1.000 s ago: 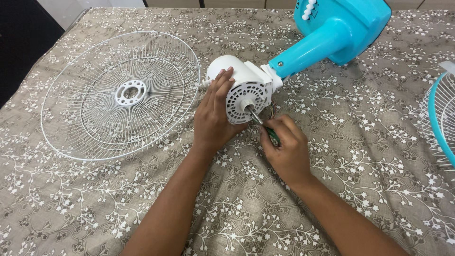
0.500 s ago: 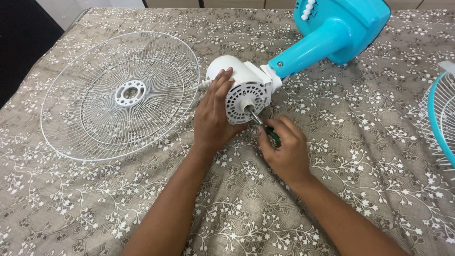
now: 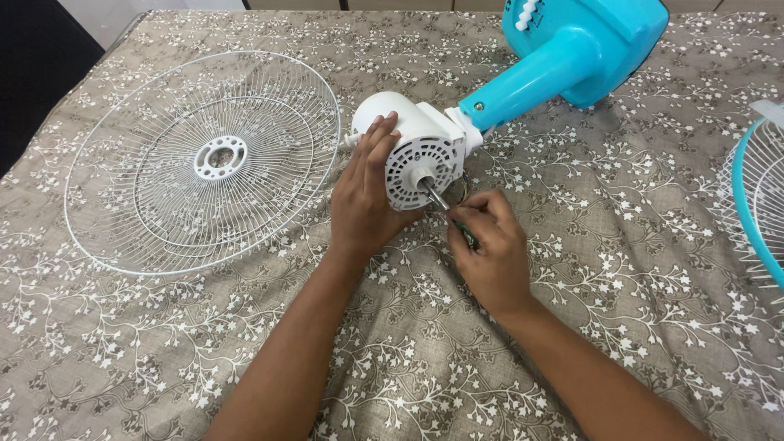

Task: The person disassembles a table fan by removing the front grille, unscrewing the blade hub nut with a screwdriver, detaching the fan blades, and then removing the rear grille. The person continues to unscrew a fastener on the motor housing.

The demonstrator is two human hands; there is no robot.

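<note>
So the white motor housing (image 3: pixel 412 143) is being worked on at its front face; it lies on its side on the counter (image 3: pixel 621 269), which is covered by a brown flowered cloth, and it's joined to the turquoise fan stand (image 3: pixel 572 53) that runs up and away from the grip. The left hand (image 3: pixel 363 192) is laid flat against the near side of the housing, fingers spread and pressed on it to steady it; nothing is pinched in it. The right hand (image 3: pixel 483 245) is clamped together around a small green-handled screwdriver (image 3: pixel 465 233), just below the metal shaft (image 3: pixel 433 194) that sticks out of the housing; the tip looks aimed at the lower edge of the front face, though the exact screw can't be made out. Judging by that, a fastener at the face is being turned; a steady hold and a straight tool would be called for next.

Containers: none are seen, so nothing's held in any. A white wire guard (image 3: pixel 204 159) lies flat beyond the left hand; a blue-rimmed guard (image 3: pixel 755 204) is cut off well out past the right one.
</note>
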